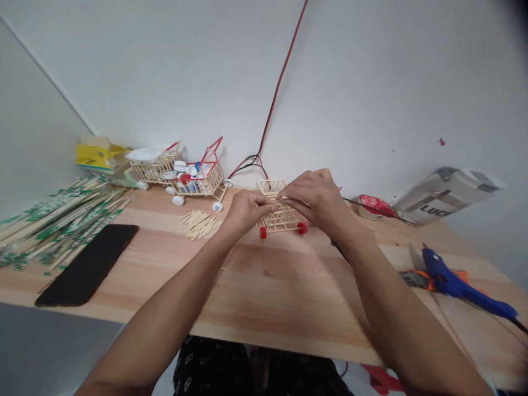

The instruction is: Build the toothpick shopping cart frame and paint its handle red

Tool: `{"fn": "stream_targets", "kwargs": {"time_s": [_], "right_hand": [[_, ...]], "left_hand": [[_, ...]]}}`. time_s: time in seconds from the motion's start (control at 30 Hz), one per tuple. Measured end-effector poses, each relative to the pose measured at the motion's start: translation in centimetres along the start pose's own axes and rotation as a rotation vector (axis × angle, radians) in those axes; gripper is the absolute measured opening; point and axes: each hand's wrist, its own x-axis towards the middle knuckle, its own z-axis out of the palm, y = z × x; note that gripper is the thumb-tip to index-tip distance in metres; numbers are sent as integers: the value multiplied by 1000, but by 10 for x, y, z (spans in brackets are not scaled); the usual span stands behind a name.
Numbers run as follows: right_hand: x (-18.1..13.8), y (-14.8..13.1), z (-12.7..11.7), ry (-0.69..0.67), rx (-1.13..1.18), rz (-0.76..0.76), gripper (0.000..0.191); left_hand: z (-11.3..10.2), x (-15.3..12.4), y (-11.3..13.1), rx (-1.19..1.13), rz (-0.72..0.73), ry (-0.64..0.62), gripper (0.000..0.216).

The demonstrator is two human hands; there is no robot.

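A small cart built from thin wooden sticks (282, 221), with red bottle-cap wheels, stands on the table between my hands. My left hand (245, 210) is closed in a pinch at the cart's upper left edge; its fingertips hide whatever is in them. From the other side, my right hand (317, 197) pinches a short wooden stick (284, 198) over the top of the cart. Part of the basket is covered by my fingers. A loose pile of short cut sticks (201, 224) lies left of my left hand.
Two finished-looking stick carts (202, 179) stand at the back left, one filled with bottle caps. Left are packaged chopsticks (61, 220) and a black phone (88, 264). A blue glue gun (454, 278), a red-stained container (373, 206) and a grey-white carton (445, 195) are right.
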Motion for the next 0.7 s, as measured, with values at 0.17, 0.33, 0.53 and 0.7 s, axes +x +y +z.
{"fn": "stream_targets", "kwargs": {"time_s": [0.17,0.33,0.53,0.7], "right_hand": [[-1,0,0,-5,-4,3,15],[-1,2,1,-6,-3,-2,15],[0,0,0,-5,-6,0,15],[0,-1,-1,-11,-4,6,15]], "left_hand": [[0,0,1,11,-6,-7,7],[-1,0,1,11,3,-4,13],[0,0,1,7,2,0,11],[0,-1,2,-6,-13,1,9]]}}
